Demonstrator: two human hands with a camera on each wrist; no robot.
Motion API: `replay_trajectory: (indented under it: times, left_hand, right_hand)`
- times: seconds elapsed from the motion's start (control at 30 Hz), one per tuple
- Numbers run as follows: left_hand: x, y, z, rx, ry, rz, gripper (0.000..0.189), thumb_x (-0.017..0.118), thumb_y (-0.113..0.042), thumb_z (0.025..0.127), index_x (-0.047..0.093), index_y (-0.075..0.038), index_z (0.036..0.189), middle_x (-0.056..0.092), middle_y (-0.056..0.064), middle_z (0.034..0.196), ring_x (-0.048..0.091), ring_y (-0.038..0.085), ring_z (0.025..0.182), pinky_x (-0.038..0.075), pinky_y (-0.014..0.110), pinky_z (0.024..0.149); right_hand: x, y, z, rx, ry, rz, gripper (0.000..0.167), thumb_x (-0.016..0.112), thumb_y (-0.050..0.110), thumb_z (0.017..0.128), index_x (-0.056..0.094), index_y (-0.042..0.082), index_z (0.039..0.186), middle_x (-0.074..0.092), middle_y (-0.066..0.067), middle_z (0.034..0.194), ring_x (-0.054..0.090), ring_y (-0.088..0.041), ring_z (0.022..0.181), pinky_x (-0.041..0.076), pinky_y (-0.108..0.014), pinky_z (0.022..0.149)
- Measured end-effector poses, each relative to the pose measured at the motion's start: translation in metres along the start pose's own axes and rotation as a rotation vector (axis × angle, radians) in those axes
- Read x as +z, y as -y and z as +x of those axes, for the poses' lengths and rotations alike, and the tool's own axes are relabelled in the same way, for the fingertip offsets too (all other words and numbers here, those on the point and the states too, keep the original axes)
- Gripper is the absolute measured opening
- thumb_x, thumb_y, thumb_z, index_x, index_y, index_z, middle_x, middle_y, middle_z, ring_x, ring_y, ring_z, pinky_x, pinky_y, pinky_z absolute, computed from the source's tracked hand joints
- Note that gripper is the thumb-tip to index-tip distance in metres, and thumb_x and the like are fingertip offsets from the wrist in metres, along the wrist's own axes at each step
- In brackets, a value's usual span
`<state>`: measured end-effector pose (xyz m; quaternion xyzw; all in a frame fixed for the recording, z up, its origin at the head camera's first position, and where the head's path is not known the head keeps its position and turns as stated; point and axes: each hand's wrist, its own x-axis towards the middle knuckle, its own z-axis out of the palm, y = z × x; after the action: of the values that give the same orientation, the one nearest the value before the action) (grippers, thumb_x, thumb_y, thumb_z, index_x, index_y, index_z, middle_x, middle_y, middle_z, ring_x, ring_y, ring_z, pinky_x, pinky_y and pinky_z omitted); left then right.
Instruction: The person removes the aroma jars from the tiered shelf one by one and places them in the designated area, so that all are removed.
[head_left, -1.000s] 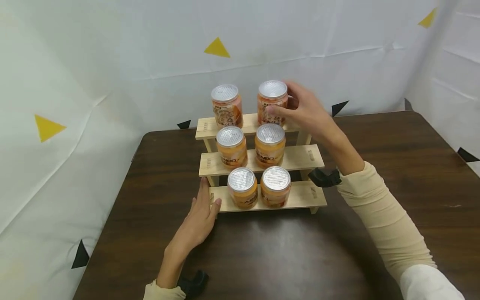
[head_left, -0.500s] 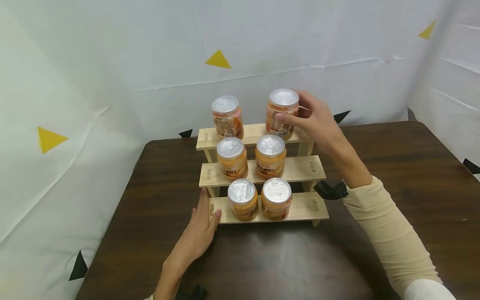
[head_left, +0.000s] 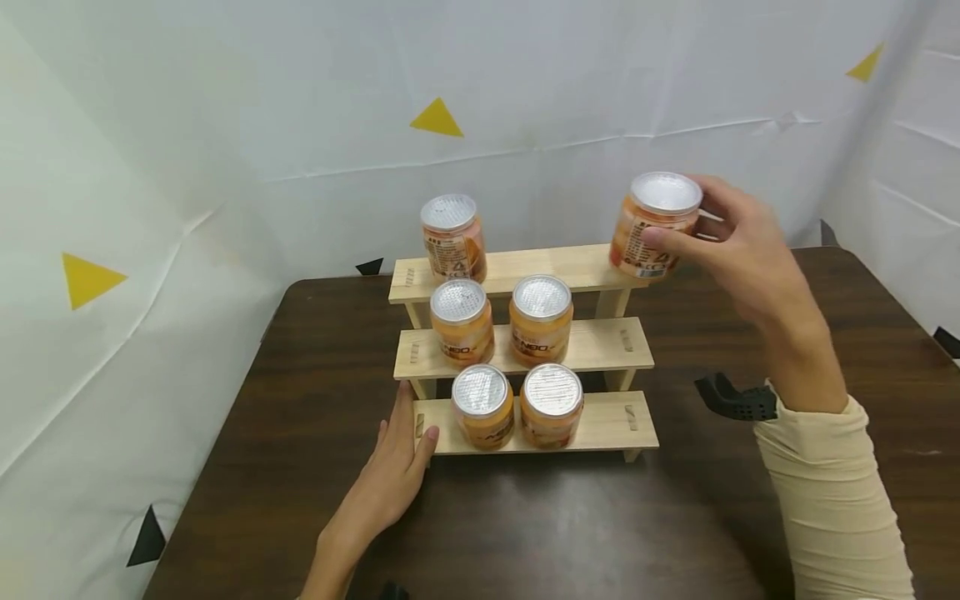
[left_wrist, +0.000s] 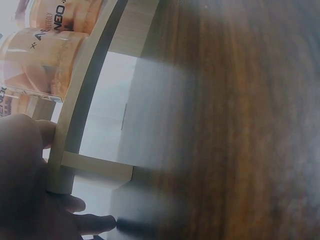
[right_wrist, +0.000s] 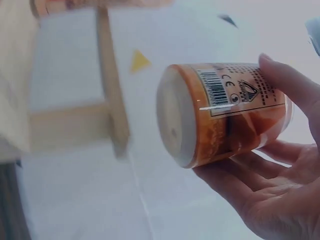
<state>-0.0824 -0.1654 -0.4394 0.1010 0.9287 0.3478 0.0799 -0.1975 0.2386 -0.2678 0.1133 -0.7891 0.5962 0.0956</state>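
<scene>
My right hand [head_left: 757, 258] grips a clear jar [head_left: 654, 225] with a silver lid, orange contents and a printed label. The jar is slightly tilted at the right end of the top board. Its pale base and barcode face the right wrist camera, with the thumb on one side and fingers on the other. Low on the left, my left hand [head_left: 386, 479] holds the end of the bottom board of a three-step wooden rack [head_left: 611, 421]. The left wrist view has the thumb over that board [left_wrist: 82, 100] and fingers past its end.
Similar jars stand upright on the rack: one top-left jar [head_left: 453, 242], two on the middle step, including the right middle jar [head_left: 542, 325], and two on the bottom. A dark wooden table [head_left: 570, 533] lies underneath. White sheeting [head_left: 300, 100] rises behind and beside it.
The right hand has carried its jar rightward along the top step, from beside the middle to the step's right end. The left hand stays at the rack's lower left corner.
</scene>
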Motion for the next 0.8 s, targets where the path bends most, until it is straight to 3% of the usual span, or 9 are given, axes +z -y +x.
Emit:
replay_trajectory:
  times: [0.1,0.3,0.57,0.8]
  left_hand:
    - [-0.001,-0.002,0.001,0.002,-0.001,-0.006,0.081,0.033,-0.043,0.122,-0.010,0.002,0.173,-0.013,0.022,0.183,-0.002,0.040,0.171,0.005,0.071,0.133]
    - [0.002,0.000,0.002,0.005,-0.009,-0.013,0.082,0.035,-0.042,0.122,-0.009,0.005,0.172,-0.011,0.025,0.182,-0.002,0.044,0.170,0.005,0.073,0.131]
    - [0.007,0.014,0.006,0.080,-0.085,-0.105,0.083,0.039,-0.045,0.121,-0.006,0.000,0.175,-0.008,0.026,0.182,0.000,0.047,0.169,0.004,0.079,0.127]
    - [0.000,-0.001,0.001,0.007,-0.007,-0.046,0.081,0.035,-0.041,0.122,-0.009,0.004,0.172,-0.012,0.025,0.182,-0.002,0.045,0.170,0.003,0.074,0.131]
  right_hand:
    - [-0.017,-0.001,-0.004,-0.015,-0.060,-0.014,0.055,0.085,0.003,0.095,0.068,0.017,0.145,0.067,0.006,0.136,0.070,-0.009,0.114,0.055,-0.014,0.089]
    - [-0.029,0.000,-0.007,-0.009,-0.072,-0.136,0.055,0.085,0.009,0.096,0.066,0.019,0.146,0.068,0.011,0.134,0.070,-0.007,0.115,0.054,-0.013,0.091]
    - [-0.049,-0.017,-0.012,0.046,-0.102,-0.210,0.045,0.084,0.011,0.098,0.063,0.027,0.133,0.065,0.020,0.125,0.068,0.007,0.105,0.053,-0.008,0.083]
    - [-0.060,-0.031,-0.011,0.108,-0.057,-0.265,0.039,0.085,0.015,0.097,0.060,0.025,0.125,0.065,0.025,0.115,0.067,0.015,0.099,0.051,-0.007,0.082]
